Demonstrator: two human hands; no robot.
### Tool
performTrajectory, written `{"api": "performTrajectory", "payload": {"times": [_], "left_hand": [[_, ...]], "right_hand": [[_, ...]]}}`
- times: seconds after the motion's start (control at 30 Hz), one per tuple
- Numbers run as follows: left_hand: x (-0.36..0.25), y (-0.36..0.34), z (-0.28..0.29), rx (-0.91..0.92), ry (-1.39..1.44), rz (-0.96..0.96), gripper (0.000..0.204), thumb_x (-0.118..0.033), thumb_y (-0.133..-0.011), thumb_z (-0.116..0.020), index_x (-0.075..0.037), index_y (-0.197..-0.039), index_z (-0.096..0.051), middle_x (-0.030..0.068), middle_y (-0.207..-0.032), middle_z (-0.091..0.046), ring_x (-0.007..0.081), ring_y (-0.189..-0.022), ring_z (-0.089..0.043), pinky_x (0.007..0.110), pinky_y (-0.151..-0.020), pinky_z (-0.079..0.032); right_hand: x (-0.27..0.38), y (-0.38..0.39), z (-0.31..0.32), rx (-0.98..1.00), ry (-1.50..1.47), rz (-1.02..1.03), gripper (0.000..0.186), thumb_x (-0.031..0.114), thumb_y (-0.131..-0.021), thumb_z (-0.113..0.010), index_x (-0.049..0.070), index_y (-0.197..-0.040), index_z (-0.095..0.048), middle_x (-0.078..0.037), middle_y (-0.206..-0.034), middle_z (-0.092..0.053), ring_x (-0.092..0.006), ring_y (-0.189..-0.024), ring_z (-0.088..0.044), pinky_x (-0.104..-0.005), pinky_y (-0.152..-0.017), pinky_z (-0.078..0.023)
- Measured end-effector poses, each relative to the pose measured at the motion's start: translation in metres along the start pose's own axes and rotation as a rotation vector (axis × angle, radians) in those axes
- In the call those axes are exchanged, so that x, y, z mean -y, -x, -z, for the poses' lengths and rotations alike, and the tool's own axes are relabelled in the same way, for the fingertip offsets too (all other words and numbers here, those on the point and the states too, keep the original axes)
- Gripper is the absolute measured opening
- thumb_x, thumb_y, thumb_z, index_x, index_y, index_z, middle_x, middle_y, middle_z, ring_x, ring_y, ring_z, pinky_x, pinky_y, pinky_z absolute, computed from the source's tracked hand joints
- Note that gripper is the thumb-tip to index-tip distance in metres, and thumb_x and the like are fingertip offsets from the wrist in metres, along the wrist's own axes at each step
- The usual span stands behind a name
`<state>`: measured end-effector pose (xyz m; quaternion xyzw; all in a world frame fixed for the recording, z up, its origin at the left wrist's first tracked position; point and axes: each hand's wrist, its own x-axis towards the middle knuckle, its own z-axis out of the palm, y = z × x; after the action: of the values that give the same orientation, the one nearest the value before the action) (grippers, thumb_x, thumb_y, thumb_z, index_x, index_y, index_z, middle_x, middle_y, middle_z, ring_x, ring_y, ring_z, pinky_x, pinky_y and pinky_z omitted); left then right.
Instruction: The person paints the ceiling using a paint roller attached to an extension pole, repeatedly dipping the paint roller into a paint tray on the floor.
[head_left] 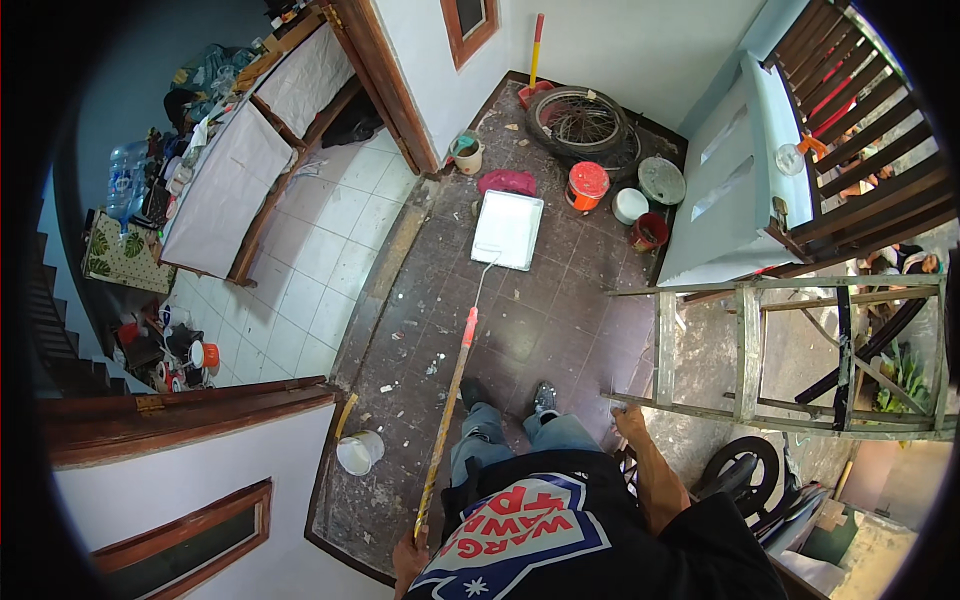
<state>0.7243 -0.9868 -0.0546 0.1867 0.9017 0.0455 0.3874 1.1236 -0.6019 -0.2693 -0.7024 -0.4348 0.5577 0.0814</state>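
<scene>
My left hand grips a long paint roller pole near the lower edge, its fingers wrapped round it. The pole runs up to a paint tray of white paint on the dark tiled floor, where the roller head lies. At the right, my right hand is closed on the end of the lower rail of a weathered wooden ladder. My legs and shoes are between the pole and the ladder. A white bucket sits left of the pole.
Bicycle wheels, a red-lidded bucket, tubs and a pink cloth lie beyond the tray. A doorway opens left onto white tiles and a cluttered cabinet. A slatted railing and motorbike are at the right.
</scene>
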Motion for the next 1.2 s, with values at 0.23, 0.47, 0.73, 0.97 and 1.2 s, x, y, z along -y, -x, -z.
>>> {"api": "performTrajectory", "payload": {"times": [0.23,0.47,0.73,0.97,1.2], "left_hand": [[0.03,-0.008,0.001,0.083,0.009,0.107,0.068,-0.064,-0.097,-0.046,-0.002,-0.101,-0.071,0.027,-0.082,-0.069,0.0495,-0.082,-0.068,0.055,-0.071,-0.051],[-0.012,-0.071,-0.004,0.022,-0.065,-0.098,0.069,-0.063,-0.098,-0.046,0.001,-0.1,-0.071,0.0301,-0.087,-0.068,0.0526,-0.089,-0.065,0.057,-0.074,-0.05],[-0.085,-0.11,0.003,-0.031,-0.027,-0.166,0.065,-0.059,-0.101,-0.044,0.0,-0.094,-0.069,0.0294,-0.084,-0.068,0.0517,-0.084,-0.065,0.055,-0.071,-0.049],[-0.021,-0.035,-0.017,-0.054,-0.103,-0.136,0.066,-0.061,-0.101,-0.044,0.0,-0.09,-0.067,0.0291,-0.079,-0.066,0.0529,-0.083,-0.064,0.057,-0.068,-0.047],[0.03,0.011,-0.031,0.036,-0.053,0.023,0.071,-0.068,-0.096,-0.047,0.0,-0.088,-0.066,0.0281,-0.076,-0.065,0.0504,-0.078,-0.066,0.056,-0.065,-0.048]], "right_hand": [[-0.003,-0.016,0.004,0.012,0.026,-0.008,0.033,0.023,-0.094,-0.064,-0.001,-0.117,-0.058,-0.012,-0.064,-0.065,-0.0215,-0.053,-0.063,-0.0375,-0.049,-0.05],[-0.003,-0.001,0.002,-0.018,0.016,-0.047,0.03,0.018,-0.095,-0.064,-0.006,-0.112,-0.057,-0.015,-0.073,-0.066,-0.0214,-0.053,-0.066,-0.034,-0.043,-0.052],[-0.012,0.009,0.01,-0.036,0.049,-0.02,0.029,0.018,-0.094,-0.065,-0.006,-0.11,-0.06,-0.017,-0.079,-0.069,-0.0221,-0.055,-0.067,-0.0347,-0.048,-0.053],[-0.015,0.013,0.007,-0.071,0.052,-0.034,0.027,0.018,-0.094,-0.065,-0.005,-0.106,-0.062,-0.017,-0.079,-0.069,-0.0219,-0.054,-0.066,-0.0349,-0.048,-0.053],[-0.016,0.001,0.007,0.022,0.03,-0.053,0.039,0.025,-0.095,-0.064,-0.008,-0.114,-0.057,-0.012,-0.064,-0.065,-0.0191,-0.048,-0.061,-0.0324,-0.046,-0.049]]}}
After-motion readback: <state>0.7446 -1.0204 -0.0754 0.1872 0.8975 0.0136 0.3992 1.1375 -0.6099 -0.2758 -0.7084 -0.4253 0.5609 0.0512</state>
